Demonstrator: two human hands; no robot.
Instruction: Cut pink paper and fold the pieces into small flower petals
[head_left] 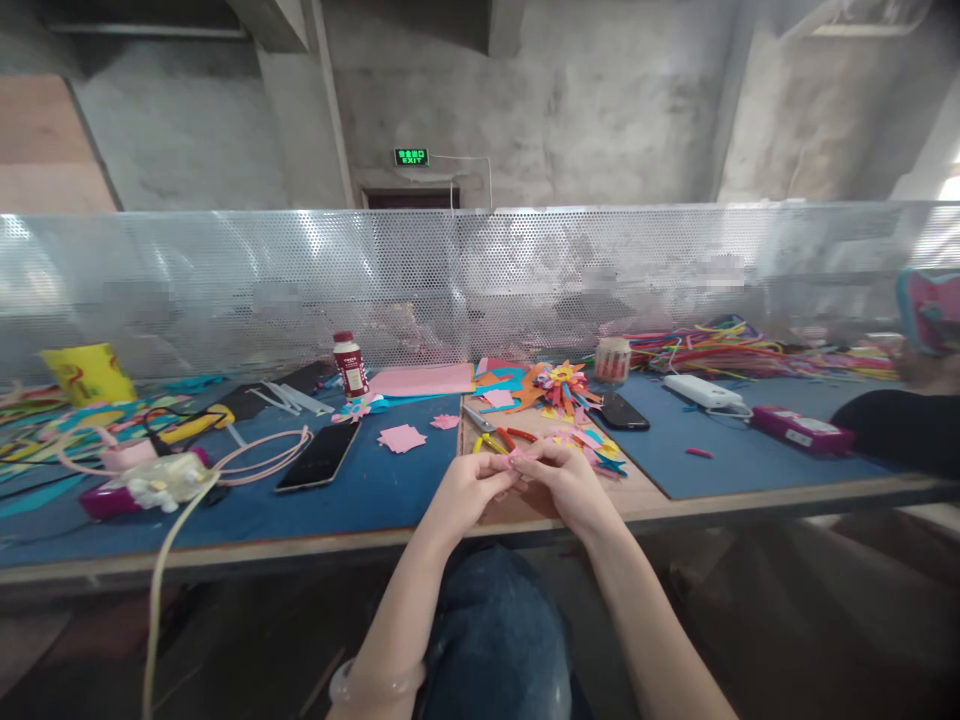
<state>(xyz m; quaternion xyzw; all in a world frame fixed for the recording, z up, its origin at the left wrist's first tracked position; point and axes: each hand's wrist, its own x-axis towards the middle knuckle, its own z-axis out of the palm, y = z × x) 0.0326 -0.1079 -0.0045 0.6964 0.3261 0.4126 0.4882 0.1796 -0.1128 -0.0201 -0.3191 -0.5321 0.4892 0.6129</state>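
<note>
Close together over the table's front edge, my left hand [472, 492] and my right hand [568, 487] have their fingertips pinched on a small pink piece [514, 456], mostly hidden by the fingers. Its exact kind does not show. Just beyond the fingers lie a metal-bladed tool [480, 420] with yellow on its handle and a red-orange handle [519, 434]. Cut coloured pieces [600, 450] lie beside my right hand. Farther back is a many-coloured flower [564, 384]. Pink cut-outs [401, 438] are stacked left of my hands.
Left are a black phone [319, 457], a yellow glue gun [196, 425], coiled cables [259, 455] and a dark red bottle [349, 365]. To the right are another phone [624, 411], a white power strip [703, 392], and a purple box [801, 428]. A perforated metal screen [525, 280] stands behind. Another person's dark sleeve [900, 430] is far right.
</note>
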